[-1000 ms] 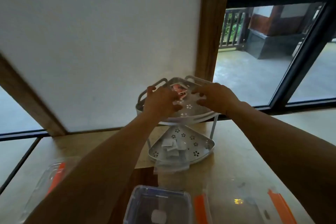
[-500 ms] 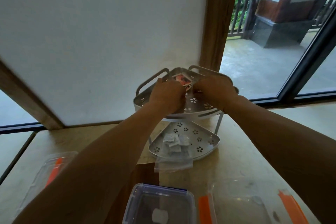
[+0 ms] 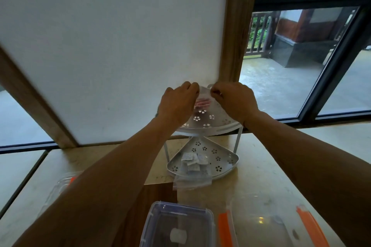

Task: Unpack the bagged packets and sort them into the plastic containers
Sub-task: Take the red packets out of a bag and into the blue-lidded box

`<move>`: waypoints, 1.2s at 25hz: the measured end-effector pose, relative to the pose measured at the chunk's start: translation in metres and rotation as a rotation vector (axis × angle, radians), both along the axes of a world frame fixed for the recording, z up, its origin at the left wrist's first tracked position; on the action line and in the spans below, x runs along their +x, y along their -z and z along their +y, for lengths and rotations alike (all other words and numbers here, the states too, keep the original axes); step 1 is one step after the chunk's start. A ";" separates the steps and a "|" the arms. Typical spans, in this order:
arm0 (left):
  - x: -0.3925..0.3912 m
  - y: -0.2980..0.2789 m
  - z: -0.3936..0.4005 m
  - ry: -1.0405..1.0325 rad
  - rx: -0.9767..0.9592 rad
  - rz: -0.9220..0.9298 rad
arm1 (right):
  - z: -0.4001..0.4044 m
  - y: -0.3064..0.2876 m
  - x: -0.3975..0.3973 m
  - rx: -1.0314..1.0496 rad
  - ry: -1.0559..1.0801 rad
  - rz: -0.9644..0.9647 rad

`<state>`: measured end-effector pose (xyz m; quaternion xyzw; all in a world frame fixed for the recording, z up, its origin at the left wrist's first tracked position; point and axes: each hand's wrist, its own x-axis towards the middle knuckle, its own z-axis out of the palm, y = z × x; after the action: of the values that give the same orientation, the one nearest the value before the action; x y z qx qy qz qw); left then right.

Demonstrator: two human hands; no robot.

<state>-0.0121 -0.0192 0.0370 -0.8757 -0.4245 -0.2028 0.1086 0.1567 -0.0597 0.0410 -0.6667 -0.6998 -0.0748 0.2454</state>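
My left hand (image 3: 177,104) and my right hand (image 3: 233,101) each pinch the top edge of a clear plastic bag (image 3: 203,94) with red packets (image 3: 202,103) inside, held up above the top shelf (image 3: 212,124) of a white two-tier corner rack. On the lower shelf (image 3: 220,166) lie several small white packets (image 3: 193,161), partly on a clear bag (image 3: 191,183) that hangs over its front. A clear container with a blue-rimmed lid (image 3: 178,226) stands at the near edge. A clear container with orange clips (image 3: 267,226) is to its right.
Another clear container with an orange clip (image 3: 60,188) sits at the left, mostly behind my left forearm. The rack stands against a white wall panel (image 3: 110,46) and a wooden post (image 3: 239,26). Windows run to the right and far left.
Both hands have risen from the top shelf, lifting the bag of red packets clear of it and gripping its upper edge.
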 end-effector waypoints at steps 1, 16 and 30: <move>-0.004 -0.005 -0.007 -0.003 -0.003 -0.010 | -0.007 -0.005 -0.004 0.009 0.003 0.003; -0.074 -0.038 -0.122 0.004 -0.001 -0.107 | -0.125 -0.029 -0.067 0.105 -0.054 0.017; -0.188 0.157 -0.293 -0.030 -0.500 -0.034 | -0.277 0.173 -0.157 -0.381 -0.216 0.282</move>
<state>-0.2005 -0.3117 -0.1201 -0.8653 -0.4764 -0.1048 -0.1154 -0.0007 -0.3365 -0.1324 -0.6263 -0.7271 0.1789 0.2171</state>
